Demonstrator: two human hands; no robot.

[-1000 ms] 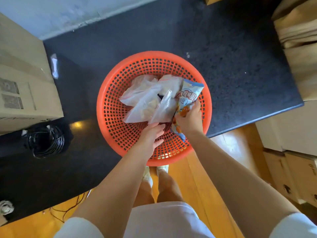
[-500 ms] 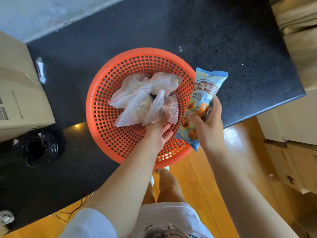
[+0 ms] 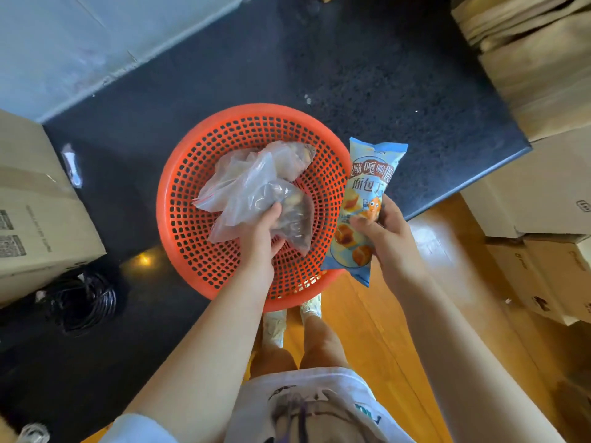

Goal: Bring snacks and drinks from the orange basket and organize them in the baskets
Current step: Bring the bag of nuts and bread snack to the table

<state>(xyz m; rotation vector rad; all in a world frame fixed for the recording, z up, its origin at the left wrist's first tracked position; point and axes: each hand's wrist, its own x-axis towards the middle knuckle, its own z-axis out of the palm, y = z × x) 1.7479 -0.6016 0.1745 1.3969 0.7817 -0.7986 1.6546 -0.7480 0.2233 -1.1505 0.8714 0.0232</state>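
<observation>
Snacks are in both hands. The right hand (image 3: 388,238) holds a blue snack packet (image 3: 364,206) with its thumb and fingers wrapped round the lower half. The packet stands almost upright, just past the right edge of the orange basket (image 3: 192,238), and it has pictures of little bread cubes on it. The left hand (image 3: 260,233) reaches down into the basket and its fingers are curled tight on a clear plastic bag (image 3: 256,190) with small brown snacks inside. Another clear bag (image 3: 287,159) lies just behind it, touching it, still inside the basket.

The basket is round and full of little holes. It sits on a black table (image 3: 367,75), with its near edge hanging a bit over the wooden floor (image 3: 367,330). A cardboard box (image 3: 35,212) stands on the left, and a bundle of black cable (image 3: 83,302) lies in front of it. More boxes (image 3: 537,193) are stacked on the right. Two legs and shoes show below the basket.
</observation>
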